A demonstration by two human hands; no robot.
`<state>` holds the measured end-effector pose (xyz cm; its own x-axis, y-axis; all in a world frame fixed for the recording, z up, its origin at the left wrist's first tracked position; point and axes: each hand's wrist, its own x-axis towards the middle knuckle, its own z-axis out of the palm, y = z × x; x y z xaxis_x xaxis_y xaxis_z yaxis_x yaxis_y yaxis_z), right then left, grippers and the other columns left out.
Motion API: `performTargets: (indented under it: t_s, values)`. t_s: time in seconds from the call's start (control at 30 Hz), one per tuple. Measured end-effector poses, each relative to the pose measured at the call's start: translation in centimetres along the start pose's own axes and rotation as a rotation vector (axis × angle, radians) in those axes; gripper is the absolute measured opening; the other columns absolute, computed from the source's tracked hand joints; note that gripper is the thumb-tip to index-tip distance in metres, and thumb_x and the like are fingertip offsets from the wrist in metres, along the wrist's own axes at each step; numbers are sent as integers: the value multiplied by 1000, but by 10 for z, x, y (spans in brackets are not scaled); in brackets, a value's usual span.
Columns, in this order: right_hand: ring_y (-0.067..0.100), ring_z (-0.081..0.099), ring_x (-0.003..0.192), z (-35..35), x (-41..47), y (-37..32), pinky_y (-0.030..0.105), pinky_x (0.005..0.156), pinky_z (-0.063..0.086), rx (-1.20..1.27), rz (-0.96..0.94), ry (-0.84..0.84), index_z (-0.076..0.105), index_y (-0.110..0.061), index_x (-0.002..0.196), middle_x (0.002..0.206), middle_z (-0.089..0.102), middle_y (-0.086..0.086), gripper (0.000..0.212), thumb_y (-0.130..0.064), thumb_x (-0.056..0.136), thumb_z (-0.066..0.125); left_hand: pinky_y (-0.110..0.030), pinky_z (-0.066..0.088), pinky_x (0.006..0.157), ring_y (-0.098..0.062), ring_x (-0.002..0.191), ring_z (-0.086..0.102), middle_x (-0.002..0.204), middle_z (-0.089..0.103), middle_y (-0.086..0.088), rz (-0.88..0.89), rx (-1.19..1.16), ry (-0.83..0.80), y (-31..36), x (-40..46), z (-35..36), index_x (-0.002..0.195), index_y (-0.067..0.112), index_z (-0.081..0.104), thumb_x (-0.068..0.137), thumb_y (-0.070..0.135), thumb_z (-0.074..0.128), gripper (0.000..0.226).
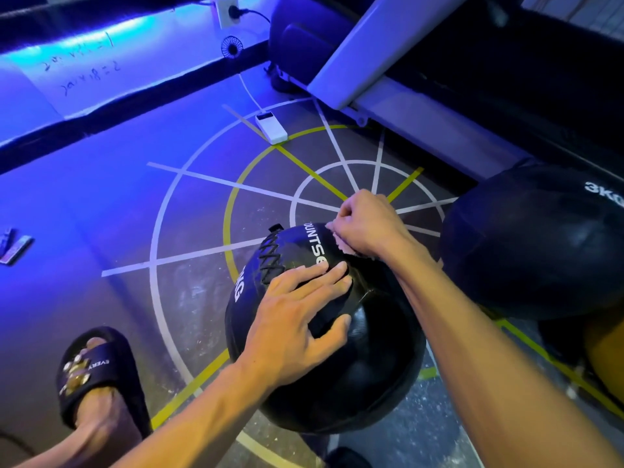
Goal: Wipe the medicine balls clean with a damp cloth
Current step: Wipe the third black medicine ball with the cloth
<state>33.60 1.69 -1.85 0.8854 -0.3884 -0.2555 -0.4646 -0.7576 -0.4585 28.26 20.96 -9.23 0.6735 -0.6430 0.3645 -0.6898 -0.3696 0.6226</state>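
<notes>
A black medicine ball (364,373) with white lettering and black lacing sits on the floor in front of me. My left hand (297,315) lies flat on its top, fingers spread and pressing. My right hand (368,224) grips a small pinkish cloth (344,244) against the ball's far upper side; most of the cloth is hidden under the fingers. A second black medicine ball (533,244), marked 3KG, rests on the floor to the right, apart from both hands.
The floor carries white and yellow circle and spoke lines. A white power bank (271,128) with a cable lies ahead. A bench frame (388,55) stands at the back right. My foot in a black slipper (98,369) is at the lower left.
</notes>
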Motion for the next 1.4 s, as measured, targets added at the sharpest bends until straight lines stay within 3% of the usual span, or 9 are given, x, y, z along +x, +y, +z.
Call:
performTargets:
  t_s: [0.2, 0.33, 0.5, 0.6, 0.73, 0.87, 1.03, 1.23, 1.4]
  values:
    - [11, 57, 43, -23, -29, 11, 22, 48, 42, 37, -57, -195, 71, -12, 67, 55, 69, 4, 33, -31, 93, 64, -37, 42, 112, -5, 137, 51, 144, 58, 20, -1, -7, 16, -1, -3, -2, 128, 25, 73, 86, 41, 73, 45]
    - [20, 60, 51, -47, -51, 30, 29, 58, 50, 9, 5, -461, 70, -15, 67, 61, 70, 9, 21, -26, 85, 69, -36, 40, 114, -6, 138, 50, 146, 57, 20, 8, 17, 15, 0, -5, -1, 129, 26, 72, 87, 42, 71, 45]
    - [13, 71, 66, -51, -37, 37, 25, 60, 47, 72, 51, 38, 70, -20, 84, 63, 72, -5, 18, -36, 92, 70, -36, 38, 115, -7, 140, 48, 147, 56, 19, 20, 20, -3, 6, -9, 1, 132, 25, 70, 91, 42, 67, 44]
    - [7, 67, 64, -12, -39, 24, 25, 59, 46, 194, -174, -56, 68, -24, 97, 71, 71, -6, 6, -28, 97, 64, -35, 36, 116, -8, 142, 46, 148, 55, 19, 14, -2, -24, 8, -11, -2, 133, 24, 69, 96, 41, 63, 42]
    - [19, 61, 90, 7, -33, 52, 33, 76, 43, 34, -124, 171, 70, -31, 103, 99, 58, -3, 25, -50, 95, 57, -35, 29, 121, -4, 146, 40, 153, 50, 18, 9, -76, -83, 17, -16, -12, 136, 25, 67, 101, 41, 58, 40]
    - [22, 59, 85, 9, -46, 68, 37, 75, 44, -13, -37, 159, 67, -38, 101, 92, 61, -9, 45, -73, 91, 40, -38, 32, 120, -6, 144, 44, 152, 51, 18, -152, -104, 73, 12, -29, -31, 135, 29, 65, 93, 46, 67, 45]
    - [12, 68, 81, -12, -55, 43, 32, 69, 44, 7, -94, 52, 68, -26, 95, 65, 69, -16, 31, -53, 97, 51, -19, 38, 113, -1, 140, 47, 147, 53, 26, -407, -206, 145, 14, -59, -32, 134, 34, 63, 84, 63, 70, 59]
    - [25, 59, 104, 37, -93, -37, 37, 71, 39, -370, -573, -43, 52, -27, 120, 112, 52, -3, 21, -35, 107, 39, -21, 41, 110, -4, 135, 53, 141, 58, 22, -386, -212, 146, 12, -62, -27, 128, 29, 69, 81, 52, 77, 53]
    - [13, 64, 83, 22, -103, 17, 35, 68, 51, -174, -297, 99, 51, -30, 102, 98, 58, -11, 11, -41, 102, 50, -35, 45, 112, -5, 135, 53, 141, 59, 22, -419, -255, 150, -4, -63, -36, 128, 32, 68, 80, 55, 77, 54]
